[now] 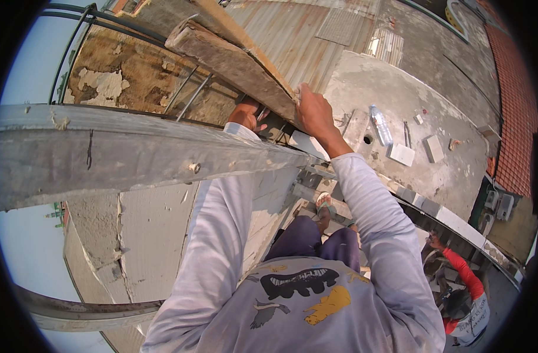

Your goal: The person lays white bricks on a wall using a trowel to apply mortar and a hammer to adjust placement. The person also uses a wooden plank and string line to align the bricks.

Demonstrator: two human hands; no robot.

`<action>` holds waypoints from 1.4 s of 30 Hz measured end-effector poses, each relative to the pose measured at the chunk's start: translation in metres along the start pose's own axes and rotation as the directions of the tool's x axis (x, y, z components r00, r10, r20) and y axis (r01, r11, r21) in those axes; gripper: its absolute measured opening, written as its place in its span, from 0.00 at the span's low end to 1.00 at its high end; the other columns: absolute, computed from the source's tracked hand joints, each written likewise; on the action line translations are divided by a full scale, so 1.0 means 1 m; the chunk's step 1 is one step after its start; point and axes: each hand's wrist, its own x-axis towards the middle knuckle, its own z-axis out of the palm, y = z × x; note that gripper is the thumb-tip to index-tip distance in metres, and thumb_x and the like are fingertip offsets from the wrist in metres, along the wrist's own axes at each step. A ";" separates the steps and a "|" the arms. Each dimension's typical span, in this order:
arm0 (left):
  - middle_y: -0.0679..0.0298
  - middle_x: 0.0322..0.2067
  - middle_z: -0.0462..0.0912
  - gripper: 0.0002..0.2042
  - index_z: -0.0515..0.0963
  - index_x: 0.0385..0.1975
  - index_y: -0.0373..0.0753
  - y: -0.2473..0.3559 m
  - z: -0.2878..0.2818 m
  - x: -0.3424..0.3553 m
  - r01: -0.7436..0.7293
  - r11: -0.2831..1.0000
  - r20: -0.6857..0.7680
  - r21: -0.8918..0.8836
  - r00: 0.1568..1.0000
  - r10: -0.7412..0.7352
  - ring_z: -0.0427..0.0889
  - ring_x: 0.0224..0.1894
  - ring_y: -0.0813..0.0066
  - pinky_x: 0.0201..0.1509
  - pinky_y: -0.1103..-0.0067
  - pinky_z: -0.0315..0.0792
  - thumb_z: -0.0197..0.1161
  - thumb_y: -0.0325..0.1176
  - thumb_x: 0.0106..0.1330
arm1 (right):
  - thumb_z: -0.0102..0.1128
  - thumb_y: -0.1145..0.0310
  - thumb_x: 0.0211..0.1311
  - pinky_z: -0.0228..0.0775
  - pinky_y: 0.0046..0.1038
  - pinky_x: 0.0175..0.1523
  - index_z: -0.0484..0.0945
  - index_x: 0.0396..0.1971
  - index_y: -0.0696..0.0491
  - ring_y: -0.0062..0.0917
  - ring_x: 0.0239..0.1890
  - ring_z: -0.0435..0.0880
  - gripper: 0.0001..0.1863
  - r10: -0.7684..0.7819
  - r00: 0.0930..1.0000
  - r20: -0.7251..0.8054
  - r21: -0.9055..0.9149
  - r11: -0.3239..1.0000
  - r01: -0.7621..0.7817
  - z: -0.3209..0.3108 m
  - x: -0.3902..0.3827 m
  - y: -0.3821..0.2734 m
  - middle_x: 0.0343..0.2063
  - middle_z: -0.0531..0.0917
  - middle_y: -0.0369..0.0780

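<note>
A long, rough wooden board (233, 66) slants from the upper left down to my right hand (316, 115). That hand is closed on the board's lower end. My left hand (246, 114) reaches past a grey beam (104, 156) to just below the board, its fingers partly spread and partly shaded. I make out nothing held in it. Thin steel rods (193, 97) stick out close to the left hand, in front of a weathered wooden panel (119, 76) with peeling patches. Behind the board runs a second, paler plank edge (254, 50).
On the concrete slab (363, 70) at right lie a plastic bottle (381, 125), pale blocks (402, 154) and a small hole (367, 139). Corrugated sheets (298, 35) cover the far side. Lower right, a person in red sleeves (466, 282) is below. A block wall (151, 235) stands left.
</note>
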 end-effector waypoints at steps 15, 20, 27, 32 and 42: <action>0.69 0.47 0.86 0.12 0.78 0.55 0.52 0.009 -0.008 0.022 0.019 0.984 -0.086 -0.178 0.996 -0.035 0.82 0.44 0.65 0.60 0.39 0.70 0.54 0.45 0.80 | 0.53 0.75 0.66 0.75 0.57 0.44 0.71 0.46 0.62 0.62 0.38 0.84 0.12 -0.031 0.997 -0.070 0.026 0.999 0.033 0.000 0.000 -0.010 0.30 0.84 0.62; 0.71 0.44 0.84 0.08 0.78 0.51 0.48 0.006 -0.021 -0.013 -0.076 0.989 0.126 -0.128 0.988 0.092 0.77 0.36 0.69 0.58 0.46 0.74 0.57 0.39 0.79 | 0.54 0.75 0.65 0.75 0.58 0.43 0.70 0.43 0.63 0.64 0.37 0.83 0.10 -0.089 0.994 -0.069 0.029 0.995 0.091 0.000 0.003 -0.008 0.28 0.83 0.63; 0.72 0.44 0.88 0.10 0.79 0.50 0.54 0.005 -0.028 0.015 -0.078 0.997 0.098 -0.016 0.992 0.079 0.85 0.49 0.72 0.57 0.48 0.74 0.56 0.47 0.80 | 0.61 0.73 0.60 0.75 0.55 0.46 0.73 0.41 0.64 0.63 0.40 0.83 0.12 -0.131 0.987 -0.090 0.138 0.980 0.143 0.014 0.010 0.010 0.29 0.82 0.62; 0.71 0.43 0.88 0.09 0.80 0.50 0.51 0.014 0.012 0.000 -0.042 0.999 -0.024 -0.006 0.999 0.042 0.85 0.48 0.71 0.58 0.48 0.75 0.53 0.42 0.82 | 0.62 0.72 0.60 0.76 0.53 0.47 0.79 0.28 0.63 0.61 0.40 0.83 0.08 -0.192 0.975 -0.109 0.054 0.979 0.199 0.012 0.005 0.041 0.31 0.83 0.62; 0.76 0.51 0.84 0.11 0.79 0.55 0.54 0.000 -0.068 0.057 -0.117 0.993 0.260 -0.029 0.958 0.121 0.83 0.50 0.70 0.62 0.48 0.71 0.50 0.44 0.83 | 0.58 0.74 0.61 0.78 0.50 0.46 0.80 0.29 0.62 0.57 0.40 0.84 0.06 -0.249 0.960 -0.130 -0.042 0.968 0.246 -0.004 -0.014 -0.009 0.35 0.82 0.59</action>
